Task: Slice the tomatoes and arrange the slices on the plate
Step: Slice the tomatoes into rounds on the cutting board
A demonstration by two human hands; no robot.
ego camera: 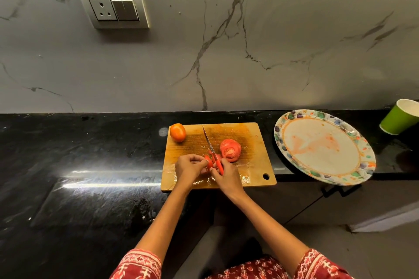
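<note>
A wooden cutting board (254,165) lies on the black counter. My left hand (189,167) pinches a small tomato piece (209,162) near the board's front. My right hand (223,176) grips the red handle of a knife (209,146), whose blade points away over the board and sits against that piece. Cut tomato slices (230,150) lie stacked just right of the blade. A whole orange-red tomato (177,132) rests at the board's far left corner. The patterned plate (353,133) stands to the right, holding only juice smears.
A green paper cup (399,118) stands at the far right by the wall. The plate overhangs the counter's front edge (294,176). A wall socket (113,8) is above left. Black counter (79,154) stretches to the left.
</note>
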